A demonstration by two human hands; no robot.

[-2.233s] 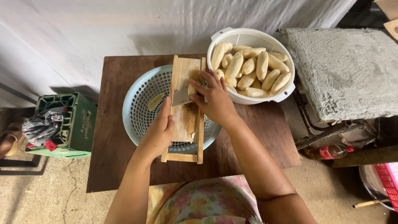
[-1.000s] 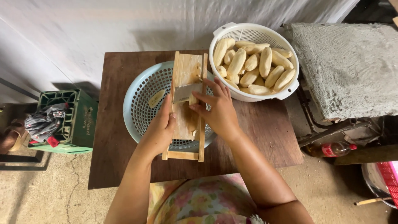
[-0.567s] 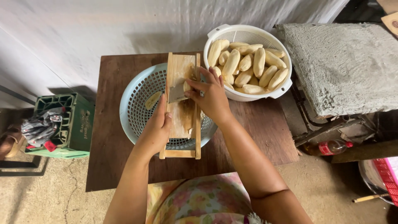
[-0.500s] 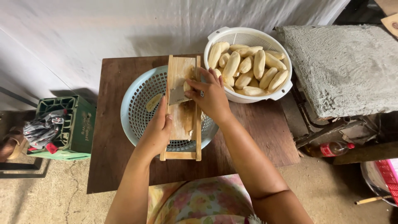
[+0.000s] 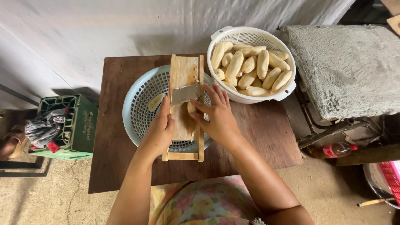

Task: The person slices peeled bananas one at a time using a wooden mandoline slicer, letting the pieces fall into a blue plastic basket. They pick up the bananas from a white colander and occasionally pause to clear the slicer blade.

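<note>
On our worktop (image 5: pixel 258 137) a white colander (image 5: pixel 250 37) sits at the far right, heaped with peeled pale bananas (image 5: pixel 250 66). Beside it, touching, a light blue basket (image 5: pixel 139 108) holds one thin slice (image 5: pixel 155 101) against its mesh. A wooden slicer (image 5: pixel 183 75) lies across the basket, its metal blade (image 5: pixel 185 94) midway along the board. Our left hand (image 5: pixel 158 133) grips the slicer's left rail, fingers (image 5: pixel 167 111) curled narrow round the edge. Our right hand (image 5: pixel 218 116) presses a banana piece (image 5: pixel 191 107) to the board just below the blade, fingers (image 5: pixel 216 95) spread loosely over it. A green crate (image 5: pixel 79 121) stands on the floor to the left, a cloth (image 5: pixel 43 127) draped on it.
</note>
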